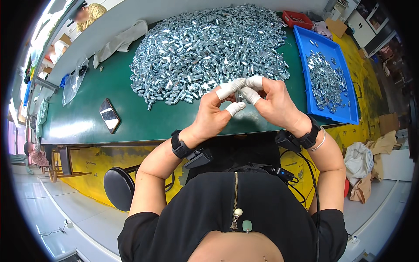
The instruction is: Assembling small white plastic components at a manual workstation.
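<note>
My left hand (210, 117) and my right hand (283, 106) meet above the near edge of the green table (144, 124). White covers wrap the thumbs and fingertips of both. Pinched between these fingertips is a small silvery metal piece (238, 96), mostly hidden by them. Just beyond the hands spreads a large heap of small, shiny, elongated metal pieces (205, 52). To the right of my right hand lies a shallow blue tray (307, 89), holding a looser spread of similar pieces (325, 81).
A phone (109, 115) lies on the left of the table, near a clear plastic bag (75, 83) and a grey cloth (120, 41). A red bin (297, 20) stands at the far right. A black stool (118, 188) is below left; another person (90, 16) is beyond the partition.
</note>
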